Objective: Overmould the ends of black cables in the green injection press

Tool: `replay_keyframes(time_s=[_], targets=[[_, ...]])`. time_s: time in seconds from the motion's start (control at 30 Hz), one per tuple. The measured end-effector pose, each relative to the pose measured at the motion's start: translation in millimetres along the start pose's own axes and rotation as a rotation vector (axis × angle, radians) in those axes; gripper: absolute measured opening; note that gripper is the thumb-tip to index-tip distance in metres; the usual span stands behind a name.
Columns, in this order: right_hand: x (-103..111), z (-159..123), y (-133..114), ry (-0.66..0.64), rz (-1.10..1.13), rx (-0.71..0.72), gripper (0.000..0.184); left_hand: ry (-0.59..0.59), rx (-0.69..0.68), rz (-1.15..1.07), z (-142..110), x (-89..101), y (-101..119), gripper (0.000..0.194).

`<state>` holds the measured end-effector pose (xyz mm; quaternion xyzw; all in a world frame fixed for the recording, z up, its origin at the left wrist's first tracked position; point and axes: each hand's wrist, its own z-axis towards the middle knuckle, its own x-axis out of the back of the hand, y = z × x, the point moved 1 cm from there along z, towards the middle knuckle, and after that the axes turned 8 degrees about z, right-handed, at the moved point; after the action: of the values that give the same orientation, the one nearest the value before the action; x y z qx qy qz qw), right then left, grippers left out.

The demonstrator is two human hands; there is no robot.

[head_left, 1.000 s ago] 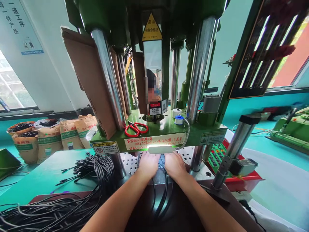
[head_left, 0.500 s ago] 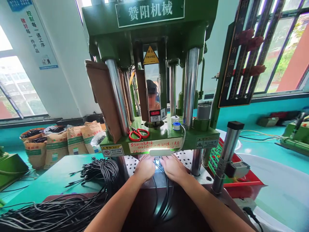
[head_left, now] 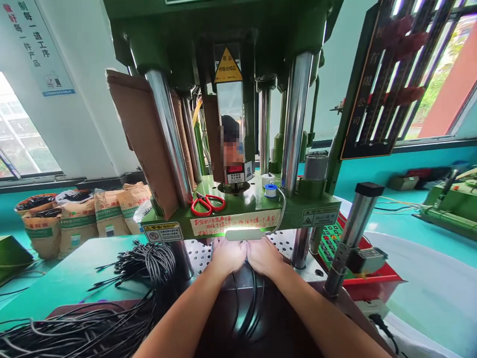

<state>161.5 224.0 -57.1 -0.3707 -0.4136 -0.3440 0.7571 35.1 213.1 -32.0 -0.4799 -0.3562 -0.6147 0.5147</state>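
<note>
My left hand [head_left: 228, 256] and my right hand [head_left: 263, 255] lie side by side under the lit strip lamp [head_left: 243, 234] of a green press machine [head_left: 238, 211]. Their fingers reach forward under the green platen and are hidden there. Black cables [head_left: 249, 303] run back between my forearms from where the hands rest on the dark lower block [head_left: 242, 283]. Whether the fingers pinch the cable ends does not show.
A big bundle of black cables [head_left: 112, 303] lies at the left on the teal table [head_left: 74, 273]. Red scissors [head_left: 207, 203] and small tape rolls [head_left: 270, 189] sit on the platen. Chrome columns [head_left: 169, 134] flank the opening. A red control box [head_left: 335, 243] and a grey post [head_left: 354, 233] stand right. Sacks [head_left: 74, 219] line the wall.
My hands have drawn closer together and slightly further under the lamp. The view tilted down a little from half a second ago.
</note>
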Motion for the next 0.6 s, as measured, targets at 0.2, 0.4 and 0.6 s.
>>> replay_keyframes(time_s=[0.2, 0.4, 0.6], targets=[[9.2, -0.6, -4.3, 0.018, 0.026, 0.011, 0.037, 0.028, 0.066, -0.008, -6.3, 4.8, -14.3, 0.031], [14.2, -1.7, -20.9, 0.025, 0.066, 0.053, 0.034, 0.076, 0.122, -0.053, -30.5, 5.0, -23.5, 0.043], [9.3, 2.9, -44.8, 0.019, 0.042, 0.001, 0.026, 0.089, 0.09, -0.079, -33.3, -3.2, -22.0, 0.044]])
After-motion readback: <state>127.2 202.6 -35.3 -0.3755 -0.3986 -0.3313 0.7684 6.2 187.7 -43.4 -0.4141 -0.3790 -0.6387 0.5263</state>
